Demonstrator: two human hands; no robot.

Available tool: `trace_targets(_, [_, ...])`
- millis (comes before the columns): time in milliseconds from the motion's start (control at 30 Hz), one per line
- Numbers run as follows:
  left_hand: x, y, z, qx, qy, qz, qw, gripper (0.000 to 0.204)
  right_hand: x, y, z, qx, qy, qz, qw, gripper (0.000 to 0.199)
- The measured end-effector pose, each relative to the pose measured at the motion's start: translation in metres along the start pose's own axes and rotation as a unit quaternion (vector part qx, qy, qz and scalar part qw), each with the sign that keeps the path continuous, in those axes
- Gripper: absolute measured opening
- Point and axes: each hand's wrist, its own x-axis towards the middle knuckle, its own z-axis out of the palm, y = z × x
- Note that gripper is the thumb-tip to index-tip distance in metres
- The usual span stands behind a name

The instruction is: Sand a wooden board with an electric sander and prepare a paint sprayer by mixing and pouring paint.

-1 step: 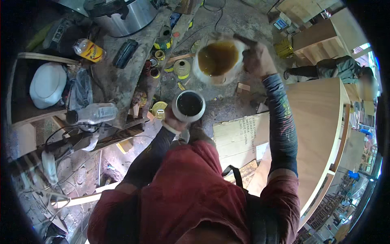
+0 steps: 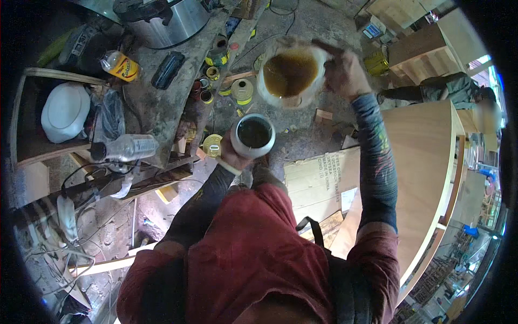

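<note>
My left hand (image 2: 233, 153) is wrapped round a round whitish pot (image 2: 270, 144) with a dark inside, held in front of my body. Farther out, my right hand (image 2: 349, 75) grips the right side of a pale, wide-mouthed container (image 2: 274, 97) with amber-brown liquid (image 2: 290, 73) in it. A dark, stick-like piece shows by the right fingers; I cannot tell whether it is a handle. The pot and the container are apart. Just left of the container stands a beige can (image 2: 242, 90) with a yellow-green base.
A worn wooden bench (image 2: 151, 110) on the left bears a clear bottle (image 2: 132, 147), a yellow-labelled bottle (image 2: 120, 66) and a steel pot (image 2: 170, 24). Small tins (image 2: 206, 96) line its edge. Flattened cardboard (image 2: 313, 181) and a large plywood piece (image 2: 415, 146) lie right. A person (image 2: 453, 89) is beyond.
The whitish pot in my left hand has shifted slightly up and right. My right hand has moved a little with the container, which looks less blurred.
</note>
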Motion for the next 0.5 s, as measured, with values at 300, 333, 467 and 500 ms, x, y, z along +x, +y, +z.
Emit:
trace_targets(300, [0.006, -0.009, 0.113, -0.001, 0.002, -0.038, 0.999, 0.054, 0.007, -0.063, -0.042, -0.081, 0.065, -0.008, 0.995, 0.056])
trace_targets(333, [0.007, -0.013, 0.115, 0.023, 0.021, -0.015, 0.999, 0.053, 0.008, -0.065, -0.044, -0.102, 0.077, -0.031, 0.991, 0.057])
trace_targets(467, [0.016, -0.01, 0.09, 0.028, 0.021, 0.001, 0.999, 0.062, 0.011, -0.079, -0.038, -0.104, 0.092, -0.046, 0.989, 0.057])
trace_targets(500, [0.014, -0.012, 0.092, 0.023, 0.007, 0.002, 1.0, 0.062, 0.011, -0.078, -0.036, -0.114, 0.113, -0.067, 0.985, 0.056])
